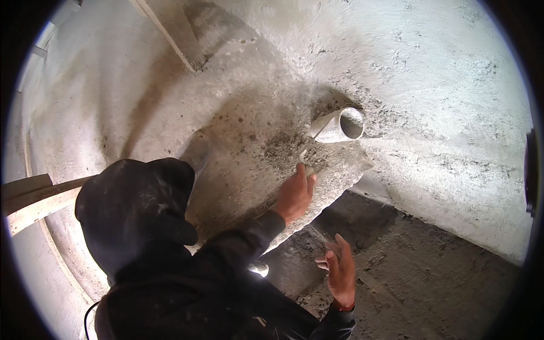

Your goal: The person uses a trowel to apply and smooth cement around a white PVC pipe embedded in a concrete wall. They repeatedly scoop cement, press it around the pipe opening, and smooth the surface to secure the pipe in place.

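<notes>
Grey, rough wall (442,85) fills most of the view, w/ dark crumbs stuck on it round the mid. Dark, bumpy ground (430,277) is at abt 4 o'clock. Co-worker (164,306) in black is big at 7 to 8 o'clock; their black hood (133,209) & arm (241,241) hide bits of the wall, so they're in the way on that side. Wood boards (45,212) poke in at 9 o'clock, & a pale bar (170,34) slants down at 11 o'clock. Round, dusty pipe (327,129) sticks out of the wall at 2 o'clock, its hole toward 3.

Lower hand (340,272), prob. co-worker's too, is at 5 o'clock, well below the pipe: fingers up & loosely spread, nothing seen in it. Co-worker's upper hand (294,195) is nr the mid., fingers curled round a small, pale tool (304,154). Wearer's own hands are out of view, so can't tell how wide they are or what they've got.

Shiny bit (259,268) under the arm, 6 o'clock, is too small to name. Tool sits at 12 to 1 o'clock from the upper hand, thin end twd the pipe; can't tell if they touch.
</notes>
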Demonstrator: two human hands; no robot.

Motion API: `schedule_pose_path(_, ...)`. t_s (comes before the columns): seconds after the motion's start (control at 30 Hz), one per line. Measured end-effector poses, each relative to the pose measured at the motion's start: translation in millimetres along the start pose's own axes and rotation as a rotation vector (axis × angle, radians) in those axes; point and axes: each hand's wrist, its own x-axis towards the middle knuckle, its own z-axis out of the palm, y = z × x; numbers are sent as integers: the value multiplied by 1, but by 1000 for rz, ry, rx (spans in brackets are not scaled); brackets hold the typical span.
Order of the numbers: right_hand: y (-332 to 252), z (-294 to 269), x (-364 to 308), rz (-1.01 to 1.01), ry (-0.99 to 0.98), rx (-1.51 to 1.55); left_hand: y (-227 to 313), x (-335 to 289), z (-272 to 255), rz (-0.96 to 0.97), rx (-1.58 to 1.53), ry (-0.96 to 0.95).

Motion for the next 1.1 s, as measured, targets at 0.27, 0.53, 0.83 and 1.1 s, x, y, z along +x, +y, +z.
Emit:
schedule_pose_path(0.27, -9, 9, -3, 24, -2, -23, -5, 68, -56, 144, 203, -144)
schedule_pose_path(0.53, -22, 1, 19, 44, 36, -48, 2, 31, -59, -11, 130, -219)
schedule_pose_path(0.83, -15, 8, 38, 73, -13, -28, -6, 79, -77, 87, 152, -264)
schedule_pose_path(1.1, -21, 16, 29, 54, -25, -48, -38, 94, -57, 121, 240, -180)
